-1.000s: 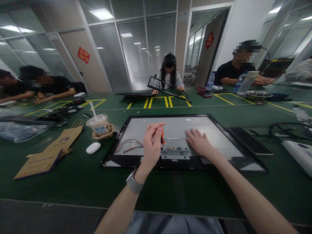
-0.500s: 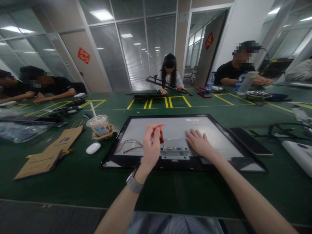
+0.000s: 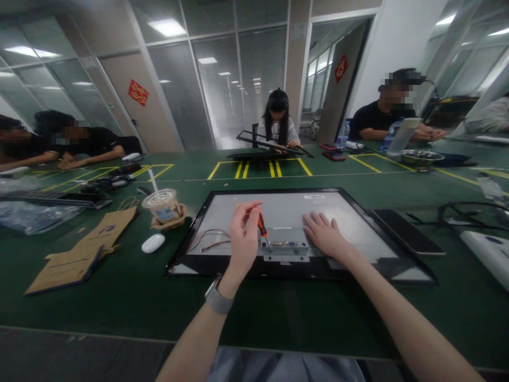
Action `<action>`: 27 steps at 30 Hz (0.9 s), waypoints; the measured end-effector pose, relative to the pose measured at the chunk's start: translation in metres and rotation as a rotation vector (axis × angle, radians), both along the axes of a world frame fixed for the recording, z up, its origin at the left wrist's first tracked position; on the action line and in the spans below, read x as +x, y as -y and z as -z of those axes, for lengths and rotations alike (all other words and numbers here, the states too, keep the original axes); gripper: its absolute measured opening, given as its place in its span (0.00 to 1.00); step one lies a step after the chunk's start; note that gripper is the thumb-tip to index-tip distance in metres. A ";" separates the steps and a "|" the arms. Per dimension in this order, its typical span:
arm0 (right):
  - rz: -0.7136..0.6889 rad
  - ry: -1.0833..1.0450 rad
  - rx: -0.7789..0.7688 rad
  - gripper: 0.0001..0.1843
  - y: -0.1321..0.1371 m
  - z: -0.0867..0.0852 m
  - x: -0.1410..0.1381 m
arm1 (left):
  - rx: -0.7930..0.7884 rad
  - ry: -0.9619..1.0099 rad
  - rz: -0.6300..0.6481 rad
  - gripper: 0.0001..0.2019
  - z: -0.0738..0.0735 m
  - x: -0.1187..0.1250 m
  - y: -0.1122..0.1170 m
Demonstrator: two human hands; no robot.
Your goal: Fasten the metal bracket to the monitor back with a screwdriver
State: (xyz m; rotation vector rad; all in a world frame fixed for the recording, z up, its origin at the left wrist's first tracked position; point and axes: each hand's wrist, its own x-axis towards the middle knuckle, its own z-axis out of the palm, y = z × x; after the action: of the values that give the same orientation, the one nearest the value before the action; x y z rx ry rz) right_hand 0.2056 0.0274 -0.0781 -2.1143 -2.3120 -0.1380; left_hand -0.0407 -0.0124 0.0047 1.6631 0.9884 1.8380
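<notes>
A flat display panel (image 3: pixel 222 212) with a black frame lies back side up on the table before me. My left hand (image 3: pixel 244 233) is closed around the handle of an orange and black screwdriver (image 3: pixel 262 225). The screwdriver tilts, its tip down at the left end of a metal bracket (image 3: pixel 286 254) with several ports. My right hand (image 3: pixel 326 233) lies flat on the panel's grey back, fingers spread, just right of the bracket. Left of the bracket, thin loose cables (image 3: pixel 209 240) rest on the panel.
Left of the panel are a white mouse (image 3: pixel 153 243), a drink cup (image 3: pixel 161 204) with a straw and a brown paper bag (image 3: pixel 99 233). A black phone-like slab (image 3: pixel 407 231) and a white device (image 3: pixel 489 257) lie to the right. Across the table a person (image 3: pixel 277 122) handles a black frame.
My left hand has shifted slightly left around the screwdriver, whose tip stays at the bracket. My right hand has not moved. The person across has moved the dark panel a little right.
</notes>
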 end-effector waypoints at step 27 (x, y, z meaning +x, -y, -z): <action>-0.021 0.004 0.024 0.32 0.001 -0.001 0.000 | -0.012 0.006 0.082 0.11 0.004 -0.001 -0.004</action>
State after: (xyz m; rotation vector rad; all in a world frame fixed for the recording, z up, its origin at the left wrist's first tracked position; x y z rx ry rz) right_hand 0.2053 0.0260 -0.0773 -2.0803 -2.3213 -0.1689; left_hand -0.0416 -0.0083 0.0005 1.6647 0.9130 1.7794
